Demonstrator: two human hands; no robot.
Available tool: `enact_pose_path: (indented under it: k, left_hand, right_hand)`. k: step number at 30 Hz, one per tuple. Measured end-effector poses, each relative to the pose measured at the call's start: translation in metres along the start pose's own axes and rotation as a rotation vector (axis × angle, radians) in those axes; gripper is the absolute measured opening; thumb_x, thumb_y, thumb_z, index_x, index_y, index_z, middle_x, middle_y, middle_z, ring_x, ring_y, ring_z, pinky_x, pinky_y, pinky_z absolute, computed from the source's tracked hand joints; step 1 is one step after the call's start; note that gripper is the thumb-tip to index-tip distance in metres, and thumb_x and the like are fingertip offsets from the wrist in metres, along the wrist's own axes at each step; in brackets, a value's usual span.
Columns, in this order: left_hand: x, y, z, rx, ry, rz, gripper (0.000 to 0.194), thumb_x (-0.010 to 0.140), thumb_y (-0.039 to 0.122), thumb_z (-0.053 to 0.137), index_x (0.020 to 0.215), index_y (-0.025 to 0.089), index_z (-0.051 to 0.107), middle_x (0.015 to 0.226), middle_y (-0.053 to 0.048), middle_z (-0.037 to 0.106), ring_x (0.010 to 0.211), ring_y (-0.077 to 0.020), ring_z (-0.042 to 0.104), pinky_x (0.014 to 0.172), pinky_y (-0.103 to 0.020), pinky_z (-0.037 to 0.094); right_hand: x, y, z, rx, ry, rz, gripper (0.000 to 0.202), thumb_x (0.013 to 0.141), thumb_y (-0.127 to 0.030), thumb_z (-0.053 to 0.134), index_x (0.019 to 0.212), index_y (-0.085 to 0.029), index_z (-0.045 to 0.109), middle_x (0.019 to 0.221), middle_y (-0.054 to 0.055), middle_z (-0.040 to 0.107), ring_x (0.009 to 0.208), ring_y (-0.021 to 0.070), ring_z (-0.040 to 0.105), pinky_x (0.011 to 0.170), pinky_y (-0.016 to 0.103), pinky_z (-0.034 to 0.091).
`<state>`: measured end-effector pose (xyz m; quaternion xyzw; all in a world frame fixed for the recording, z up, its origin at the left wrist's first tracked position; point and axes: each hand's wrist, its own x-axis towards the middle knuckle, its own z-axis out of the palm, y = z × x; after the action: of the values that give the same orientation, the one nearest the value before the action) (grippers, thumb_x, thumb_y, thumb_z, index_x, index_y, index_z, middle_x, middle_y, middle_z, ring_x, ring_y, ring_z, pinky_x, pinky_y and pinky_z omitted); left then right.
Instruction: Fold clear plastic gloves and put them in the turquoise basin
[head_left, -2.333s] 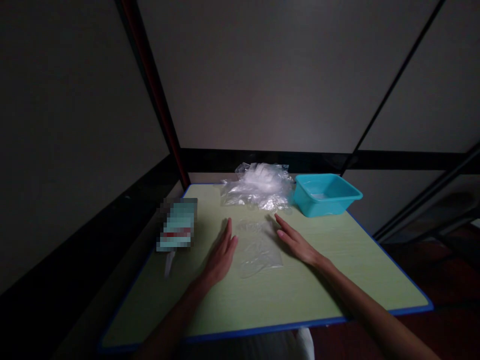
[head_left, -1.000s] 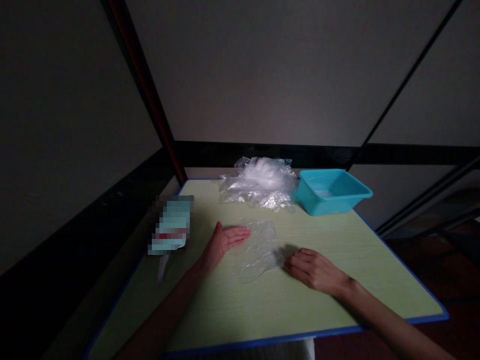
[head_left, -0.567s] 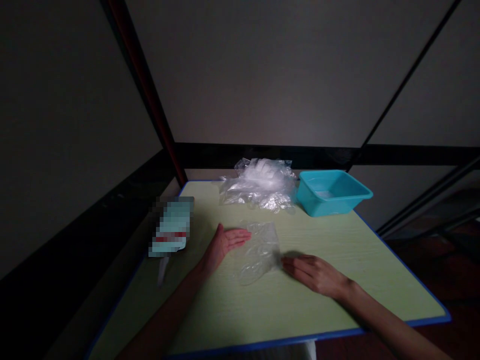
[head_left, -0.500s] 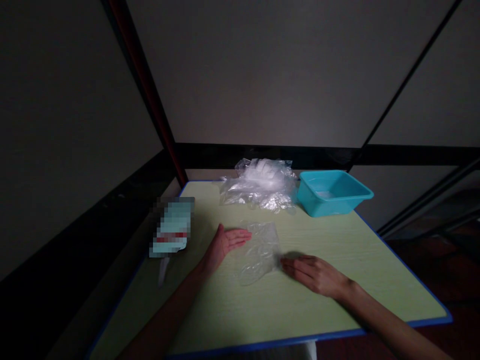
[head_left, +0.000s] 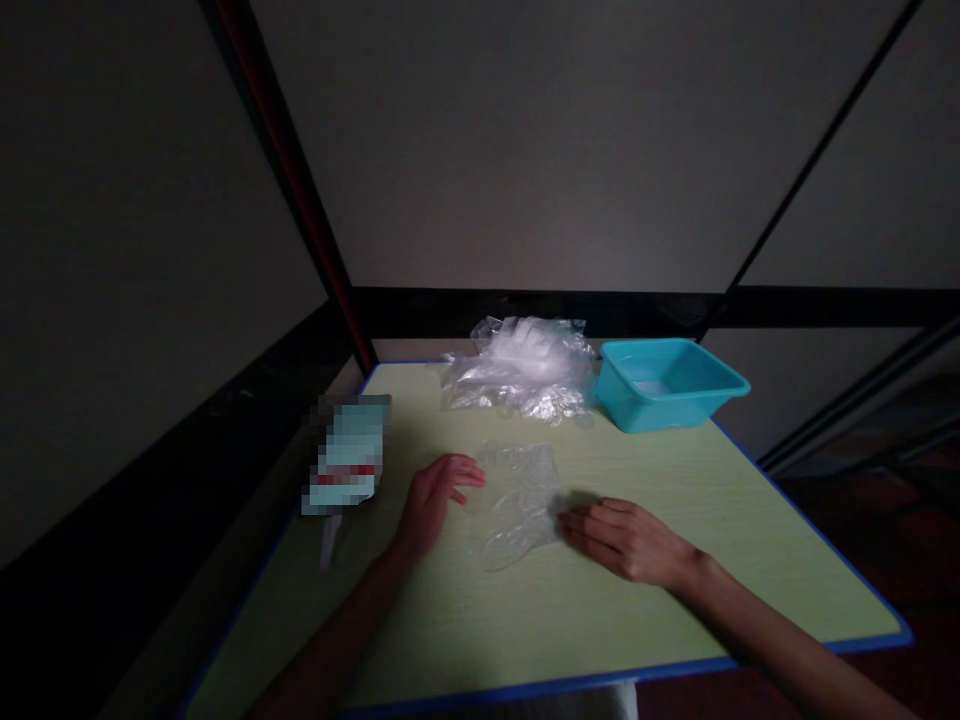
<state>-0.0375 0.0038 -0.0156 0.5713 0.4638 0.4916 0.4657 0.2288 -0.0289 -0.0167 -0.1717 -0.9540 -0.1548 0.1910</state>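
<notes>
Now the left hand (head_left: pixel 433 492) has curled, perhaps touching the clear plastic (head_left: pixel 521 505).

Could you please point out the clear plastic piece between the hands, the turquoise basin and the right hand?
Clear plastic piece (head_left: pixel 521 505): head view, on the middle of its flat, wrinkled surface.
Turquoise basin (head_left: pixel 667 412): head view, on its near outer wall.
Right hand (head_left: pixel 626 540): head view, on the back of the hand.

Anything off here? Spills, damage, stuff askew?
Yes: the pale-green object at the left edge of the table shows as coarse pixel blocks, unlike everything around it. The clear plastic piece mid-table is wrinkled; no spill or damage visible.
</notes>
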Motion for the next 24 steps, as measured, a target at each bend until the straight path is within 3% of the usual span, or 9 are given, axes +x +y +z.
enact_pose_path:
  k: [8, 17, 20, 22, 24]
  left_hand:
    - [-0.001, 0.001, 0.003, 0.042, 0.018, -0.048, 0.041, 0.077, 0.053, 0.042, 0.078, 0.014, 0.054, 0.07, -0.007, 0.063, 0.058, -0.0186, 0.064, 0.033, -0.017, 0.031]
    - [0.0, -0.004, 0.003, 0.06, 0.031, -0.026, 0.036, 0.079, 0.048, 0.042, 0.077, 0.014, 0.055, 0.069, -0.006, 0.063, 0.057, -0.0183, 0.064, 0.032, -0.017, 0.028]
    - [0.0, -0.006, 0.002, 0.073, 0.011, 0.005, 0.036, 0.08, 0.046, 0.042, 0.077, 0.014, 0.057, 0.069, -0.007, 0.065, 0.062, -0.0188, 0.063, 0.042, -0.021, 0.04]
    - [-0.001, -0.006, 0.002, 0.108, -0.03, 0.054, 0.036, 0.082, 0.044, 0.041, 0.078, 0.015, 0.06, 0.075, -0.008, 0.067, 0.071, -0.0202, 0.063, 0.057, -0.027, 0.048]
    - [-0.005, -0.005, 0.0, 0.189, -0.116, 0.135, 0.034, 0.083, 0.04, 0.04, 0.085, 0.016, 0.064, 0.089, -0.008, 0.067, 0.086, -0.0218, 0.061, 0.077, -0.034, 0.046]
  right_hand:
    - [-0.001, 0.012, 0.007, 0.001, -0.045, -0.04, 0.03, 0.091, -0.012, 0.031, 0.106, -0.006, 0.056, 0.108, 0.012, 0.061, 0.103, 0.0171, 0.053, 0.079, 0.029, 0.049]
    - [0.002, 0.022, 0.014, 0.01, -0.077, -0.036, 0.027, 0.089, -0.01, 0.034, 0.106, -0.007, 0.056, 0.106, 0.013, 0.061, 0.101, 0.0174, 0.055, 0.081, 0.03, 0.05]
    - [0.004, 0.023, 0.014, 0.01, -0.083, -0.036, 0.027, 0.089, -0.01, 0.034, 0.104, -0.006, 0.057, 0.105, 0.013, 0.062, 0.099, 0.0181, 0.057, 0.081, 0.03, 0.051]
    - [0.005, 0.024, 0.014, 0.018, -0.087, -0.03, 0.027, 0.089, -0.01, 0.035, 0.104, -0.006, 0.057, 0.105, 0.013, 0.062, 0.098, 0.0184, 0.057, 0.081, 0.03, 0.051]
    - [0.005, 0.024, 0.014, 0.032, -0.093, -0.024, 0.026, 0.089, -0.01, 0.036, 0.104, -0.006, 0.056, 0.106, 0.014, 0.062, 0.099, 0.018, 0.056, 0.081, 0.03, 0.051]
